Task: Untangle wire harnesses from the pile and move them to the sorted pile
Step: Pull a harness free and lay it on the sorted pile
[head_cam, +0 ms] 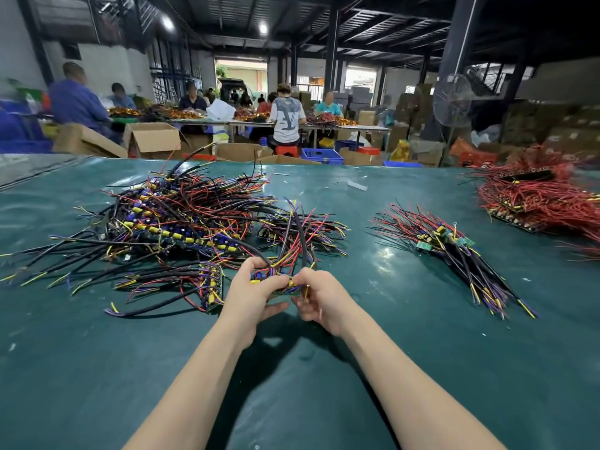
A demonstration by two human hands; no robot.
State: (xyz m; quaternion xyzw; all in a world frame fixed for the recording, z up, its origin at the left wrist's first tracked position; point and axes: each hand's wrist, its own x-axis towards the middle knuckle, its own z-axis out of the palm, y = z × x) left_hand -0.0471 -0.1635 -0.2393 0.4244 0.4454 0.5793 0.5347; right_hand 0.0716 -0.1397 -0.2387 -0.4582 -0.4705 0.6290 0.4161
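Harness (276, 277) held just above a green table (357, 384), between both hands. Left hand (253, 289) grips its component end, fingers curled round it. Right hand (319, 298) pinches the same end from the other side. Its black, red and yellow wires arch up and away toward the tangled pile (181, 222) at left. Sorted pile (454, 248) lies well apart at right, wires fanned one way. Red heap (545, 196) sits at far right.

Dim hall; two ceiling lamps (263, 28), upper centre; glare on green table cover (367, 196); soft shadows lower centre; upper left blurred; edges bowed.
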